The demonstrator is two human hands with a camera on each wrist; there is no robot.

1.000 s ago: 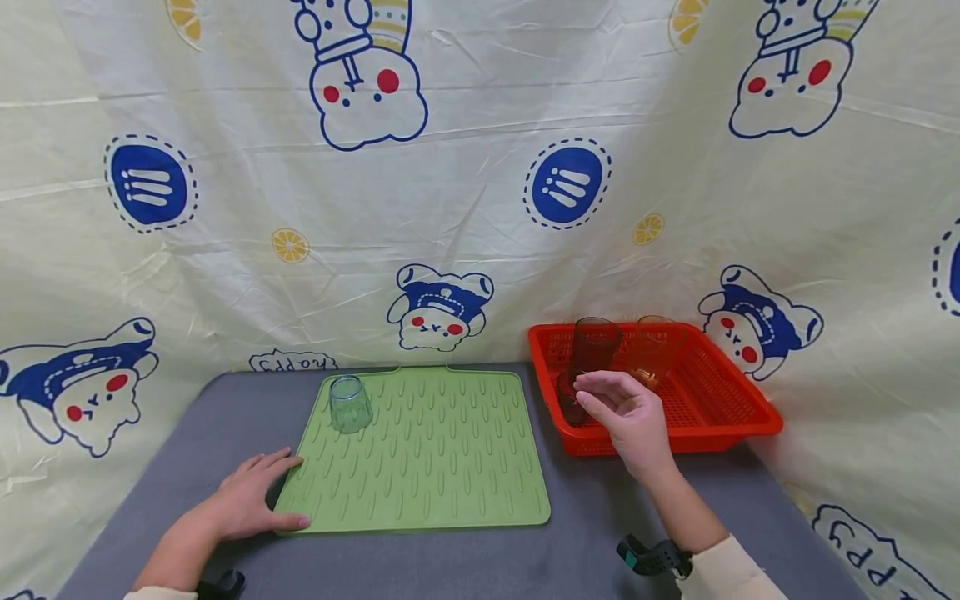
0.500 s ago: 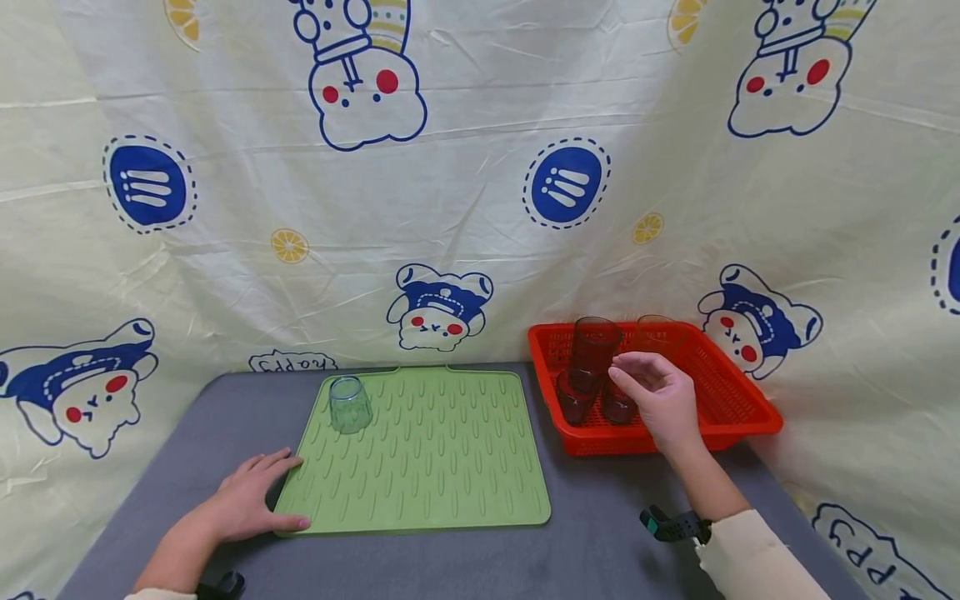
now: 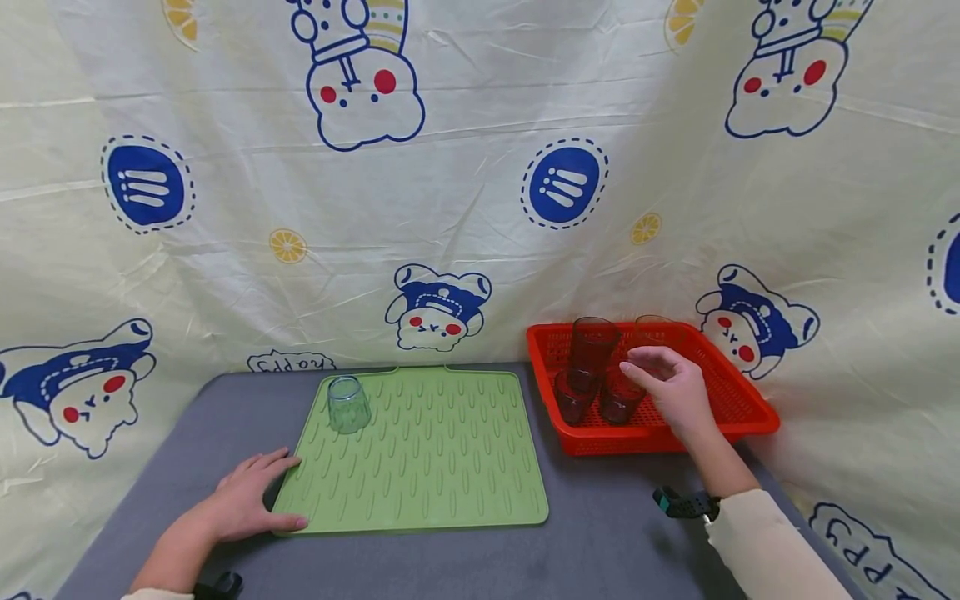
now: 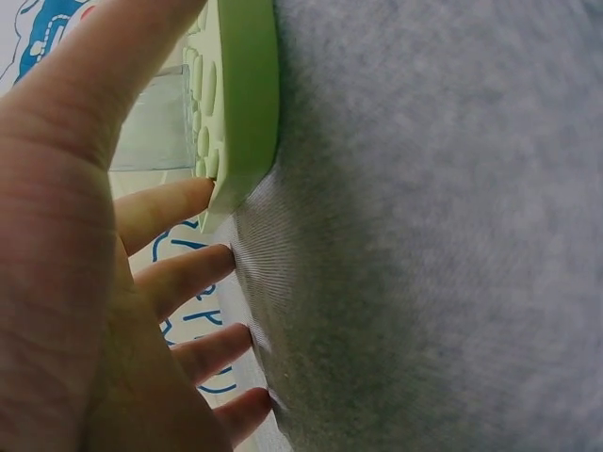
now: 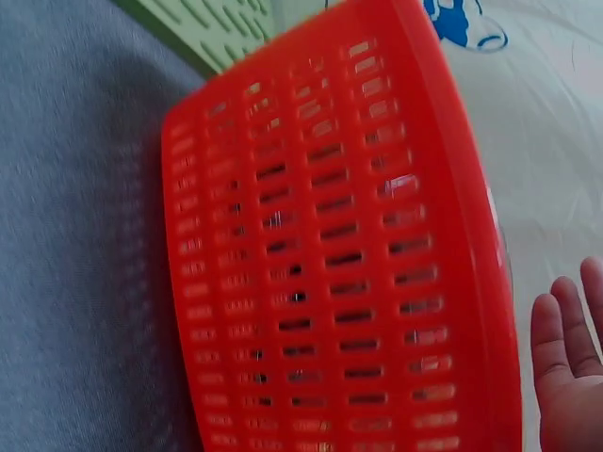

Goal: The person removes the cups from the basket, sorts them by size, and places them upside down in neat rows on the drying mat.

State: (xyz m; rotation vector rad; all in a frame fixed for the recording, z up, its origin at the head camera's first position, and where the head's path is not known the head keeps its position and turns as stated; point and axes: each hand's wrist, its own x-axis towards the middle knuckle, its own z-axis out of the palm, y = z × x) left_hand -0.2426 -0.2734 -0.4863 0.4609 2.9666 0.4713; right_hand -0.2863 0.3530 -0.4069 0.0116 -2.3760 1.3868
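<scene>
Four glasses sit in the red basket (image 3: 611, 442), and their tint is hard to judge against its colour. Two short ones are at the basket's front: the near-left glass (image 3: 573, 402) and, just beside it, the second short glass (image 3: 619, 403). Behind them, in the basket's back left part, is the tall glass (image 3: 592, 343). The back-right glass (image 3: 651, 332) stands next to that one, partly hidden behind my fingers.

My right hand (image 3: 675, 387) is over the basket, near the second short glass, with fingers gently bent, a gap between them and the thumb, and nothing in the grasp. A black wristband (image 3: 684, 503) and a cream sleeve (image 3: 772, 550) follow, in front of the basket's right part.

Just left of the basket lies the green ridged mat (image 3: 427, 458). At its back, on the side away from the basket, is a pale bluish glass (image 3: 348, 406). My left hand (image 3: 247, 500) is spread wide at the mat's near corner farthest from the basket, thumb and forefinger touching the mat, the other fingertips on the grey tabletop (image 3: 450, 567). Behind the basket hangs a cream sheet (image 3: 450, 208) printed with bears and orange slices.
</scene>
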